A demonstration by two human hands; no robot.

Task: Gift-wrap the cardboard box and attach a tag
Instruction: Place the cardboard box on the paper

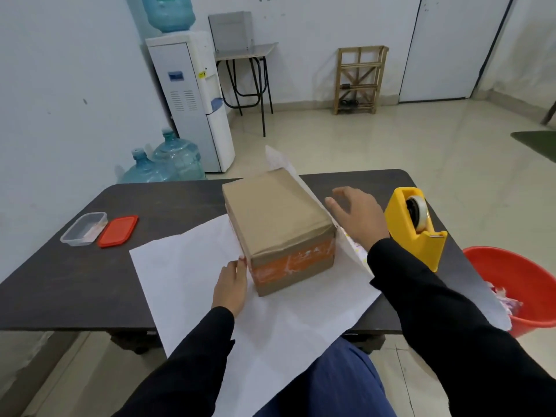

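One cardboard box [278, 218], long axis running near-to-far

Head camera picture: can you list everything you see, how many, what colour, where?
table: 1, dark, centre
wrapping paper: 1, white, on table, overhanging near edge
cardboard box: 1, brown, orange band, on wrapping paper
tape dispenser: 1, yellow, table right
container: 1, clear, table left
lid: 1, red, beside container
bucket: 1, red, floor right
water dispenser: 1, white, left wall
water bottles: 3, blue, one atop water dispenser, two on floor
wooden rack: 1, tan, far wall
left hand: 1, on wrapping paper beside cardboard box
right hand: 1, open, right of cardboard box
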